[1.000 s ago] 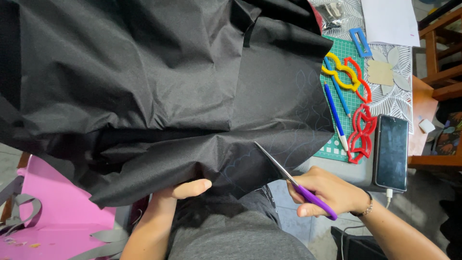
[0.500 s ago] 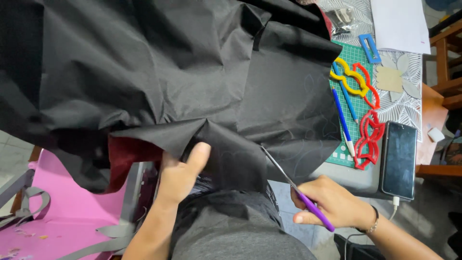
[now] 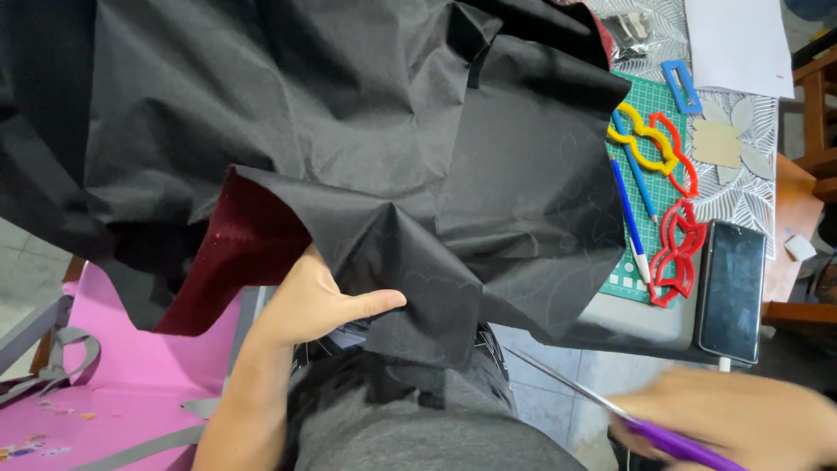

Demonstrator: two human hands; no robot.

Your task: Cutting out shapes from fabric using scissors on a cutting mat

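Two hands are busy: the left hand (image 3: 318,301) pinches the thin, crinkly black cloth (image 3: 349,148) that covers most of the table, and the blurry right hand (image 3: 741,423) is closed around purple-handled scissors (image 3: 610,406) low on the right. Dark red fuzzy cloth (image 3: 240,253) peeks out underneath. Past the cloth lie red and yellow wavy plastic shapes (image 3: 667,153) on a green mat (image 3: 632,270).
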